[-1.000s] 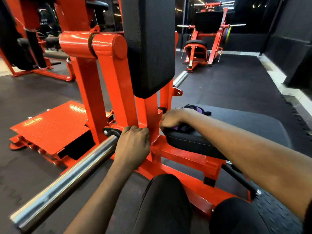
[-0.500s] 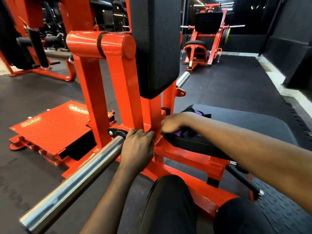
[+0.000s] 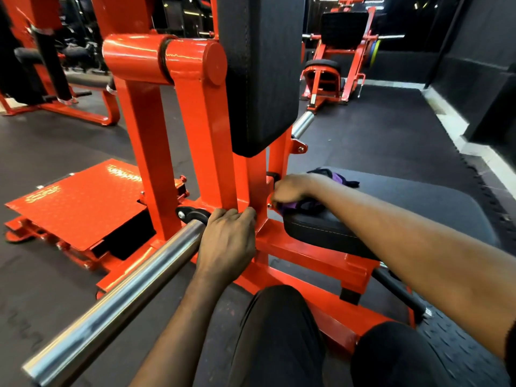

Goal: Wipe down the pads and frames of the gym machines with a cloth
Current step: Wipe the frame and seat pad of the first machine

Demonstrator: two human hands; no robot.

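Where the black seat pad point(image 3: 391, 208) meets the orange frame point(image 3: 201, 135), a crumpled purple-and-black cloth point(image 3: 300, 205) lies bunched, with part of it showing beyond the wrist. The right hand point(image 3: 293, 188) bears down on it, fingers curled into the fabric, apparently pinching it against the frame. The left hand point(image 3: 226, 244) grips the foot of the frame's upright, fingers hooked over its edge, just beside a chrome bar point(image 3: 125, 297).
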